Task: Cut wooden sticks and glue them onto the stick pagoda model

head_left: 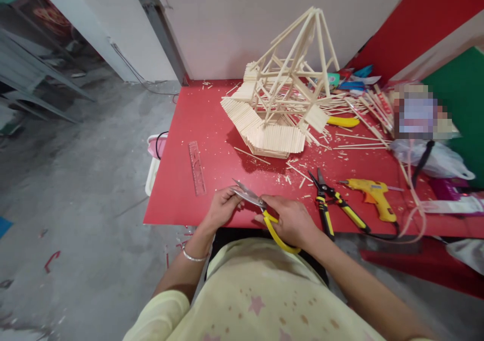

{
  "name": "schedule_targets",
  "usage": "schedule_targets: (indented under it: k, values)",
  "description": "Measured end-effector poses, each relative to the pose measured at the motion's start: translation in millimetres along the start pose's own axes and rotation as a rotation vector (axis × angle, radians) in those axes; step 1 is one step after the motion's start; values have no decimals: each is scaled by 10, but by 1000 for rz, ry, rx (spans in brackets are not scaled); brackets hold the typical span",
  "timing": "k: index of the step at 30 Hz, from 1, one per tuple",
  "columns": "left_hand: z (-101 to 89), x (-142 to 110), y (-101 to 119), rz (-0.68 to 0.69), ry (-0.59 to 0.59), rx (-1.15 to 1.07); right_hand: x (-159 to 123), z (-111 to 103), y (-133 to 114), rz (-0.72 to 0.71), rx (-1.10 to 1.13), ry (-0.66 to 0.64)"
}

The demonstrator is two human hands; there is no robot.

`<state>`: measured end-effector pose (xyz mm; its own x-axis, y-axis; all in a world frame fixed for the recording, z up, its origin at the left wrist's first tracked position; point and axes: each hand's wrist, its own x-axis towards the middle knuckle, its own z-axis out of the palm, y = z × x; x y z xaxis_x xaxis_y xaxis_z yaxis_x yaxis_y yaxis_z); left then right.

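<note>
My right hand is wrapped round the yellow handles of a pair of scissors close to the table's front edge. The scissors' blades point left and are parted at the tips. My left hand is closed in a pinch beside the blades; whatever its fingers hold is too small or hidden to name. Beyond both hands stands a model built of thin wooden sticks, with a slatted base and a tall pointed frame on top.
On the red table lie a clear ruler, black-and-yellow cutters, a yellow glue gun and wood scraps. Loose sticks, a yellow-handled tool and a plastic bag are to the right. A cable runs near the glue gun.
</note>
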<state>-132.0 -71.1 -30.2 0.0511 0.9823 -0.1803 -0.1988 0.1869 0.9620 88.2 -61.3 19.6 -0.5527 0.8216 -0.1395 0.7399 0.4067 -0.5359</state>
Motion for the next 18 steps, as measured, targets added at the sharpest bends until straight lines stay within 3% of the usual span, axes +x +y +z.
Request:
schedule_targets:
  k: [7, 12, 18]
  values:
    - [-48, 25, -106, 3, -74, 7, -35, 76, 44, 29, 137, -27]
    - [-31, 42, -103, -14, -42, -50, -16, 16, 12, 25, -47, 43]
    - [-45, 42, 35, -31, -131, -10, 22, -36, 25, -15, -112, 12]
